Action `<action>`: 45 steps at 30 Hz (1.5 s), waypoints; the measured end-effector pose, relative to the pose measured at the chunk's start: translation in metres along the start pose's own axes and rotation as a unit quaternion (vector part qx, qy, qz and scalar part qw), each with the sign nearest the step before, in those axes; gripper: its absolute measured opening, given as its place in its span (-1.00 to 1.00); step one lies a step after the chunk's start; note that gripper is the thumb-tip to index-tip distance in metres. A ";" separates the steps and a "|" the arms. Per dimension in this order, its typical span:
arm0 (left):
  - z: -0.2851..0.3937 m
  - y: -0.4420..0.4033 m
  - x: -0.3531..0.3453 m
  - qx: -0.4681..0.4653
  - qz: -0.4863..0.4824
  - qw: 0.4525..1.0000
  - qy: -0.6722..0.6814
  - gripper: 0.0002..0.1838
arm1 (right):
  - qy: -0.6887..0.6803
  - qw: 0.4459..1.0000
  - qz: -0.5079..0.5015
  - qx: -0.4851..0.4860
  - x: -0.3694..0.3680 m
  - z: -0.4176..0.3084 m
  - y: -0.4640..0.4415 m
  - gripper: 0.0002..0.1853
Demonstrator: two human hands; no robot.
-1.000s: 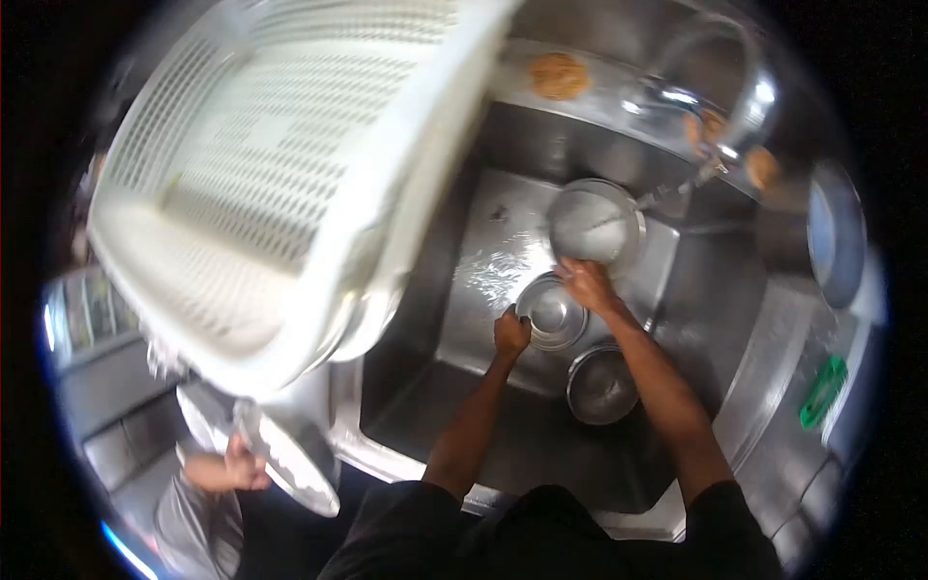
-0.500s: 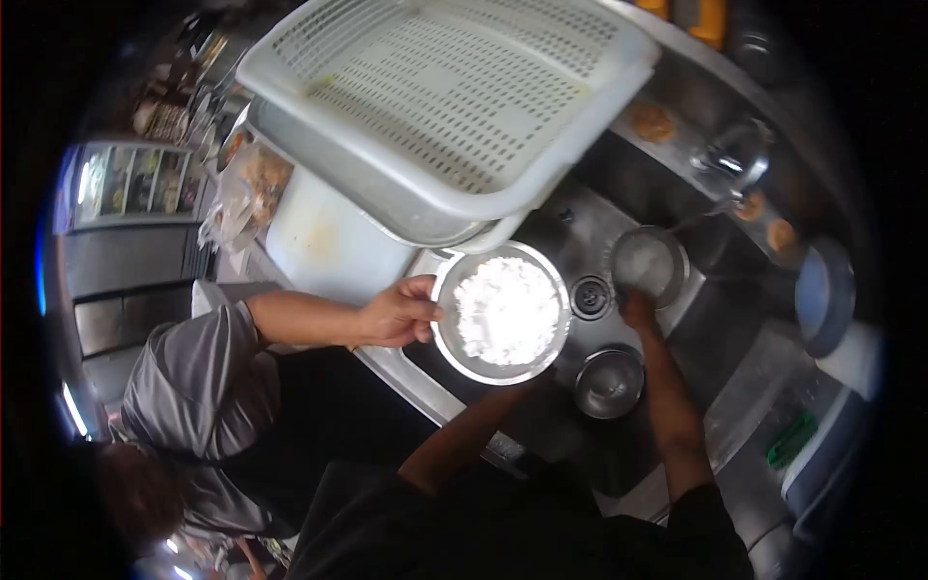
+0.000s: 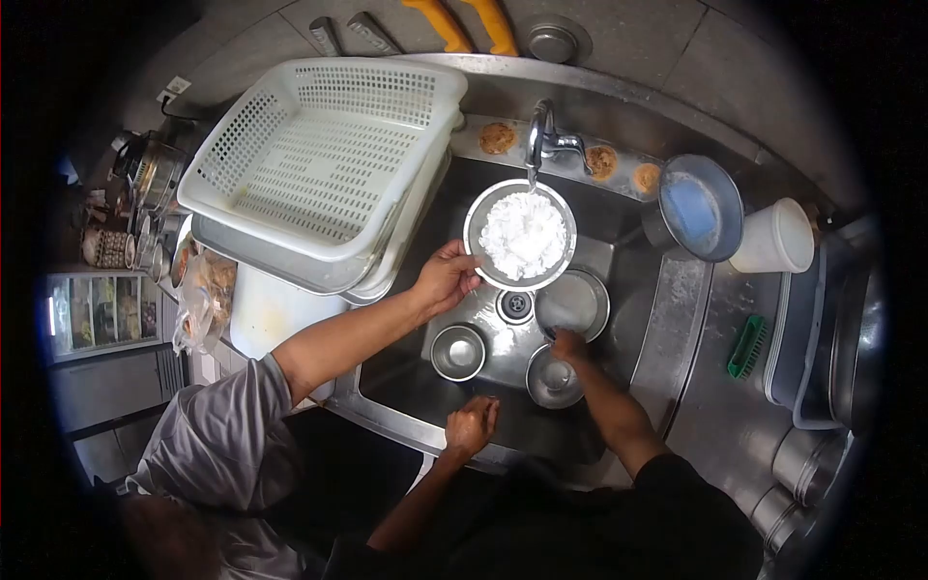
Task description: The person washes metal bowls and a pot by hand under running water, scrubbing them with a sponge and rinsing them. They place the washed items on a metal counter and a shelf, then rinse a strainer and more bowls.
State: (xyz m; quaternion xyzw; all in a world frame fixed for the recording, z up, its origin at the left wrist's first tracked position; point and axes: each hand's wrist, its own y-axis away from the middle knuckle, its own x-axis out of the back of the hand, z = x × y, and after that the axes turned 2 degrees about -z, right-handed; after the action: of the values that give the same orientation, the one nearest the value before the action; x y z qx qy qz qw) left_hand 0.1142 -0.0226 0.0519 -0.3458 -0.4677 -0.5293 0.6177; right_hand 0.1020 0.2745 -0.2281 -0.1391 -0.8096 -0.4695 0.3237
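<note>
My right hand is closed on the near rim of a round metal bowl with cloudy liquid in it, standing in the sink. Just below that hand sits a smaller metal bowl. My left hand is curled into a loose fist over the sink's front edge, and nothing shows in it. Beyond it, to the left, another small metal bowl rests on the sink floor. A co-worker's hand holds a metal bowl of white, shredded-looking food beneath the tap.
White perforated baskets are stacked at the left over a metal tray. Scouring pads lie along the back ledge. At the right stand a grey basin, a white bucket and a green brush. The co-worker's grey sleeve is close on my left.
The view has shifted. The co-worker's bowl of white food has moved back across the sink to the tap. My left hand, hidden behind that bowl before, now shows. My right hand stays at its bowl.
</note>
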 end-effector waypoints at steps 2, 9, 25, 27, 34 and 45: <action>-0.001 -0.007 0.003 -0.003 -0.002 1.000 -0.001 -0.82 | -0.017 1.000 0.014 -0.011 -0.003 -0.004 0.006 -0.55; 0.007 -0.031 0.024 -0.009 0.015 1.000 0.018 -0.87 | -0.015 1.000 0.018 -0.004 -0.001 -0.010 0.007 -0.54; 0.081 0.228 -0.082 0.111 -0.007 0.981 0.159 -0.86 | -0.032 0.999 0.010 -0.013 -0.019 -0.012 -0.006 -0.49; 0.081 0.228 -0.082 0.120 -0.011 0.978 0.168 -0.86 | -0.034 0.999 0.000 -0.011 -0.005 -0.016 0.004 -0.49; 0.054 0.121 -0.057 0.044 0.015 0.991 0.126 -0.86 | -0.064 0.998 0.013 -0.025 -0.002 -0.023 0.005 -0.49; 0.046 -0.030 0.014 -0.025 0.025 0.996 0.084 -0.86 | -0.047 0.998 0.044 -0.004 -0.032 -0.013 -0.011 -0.47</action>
State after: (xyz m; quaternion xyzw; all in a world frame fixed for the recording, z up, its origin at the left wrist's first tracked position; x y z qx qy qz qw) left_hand 0.0757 0.0089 0.0777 -0.3267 -0.3917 -0.5524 0.6593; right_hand 0.1252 0.2606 -0.2513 -0.1979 -0.8149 -0.4513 0.3051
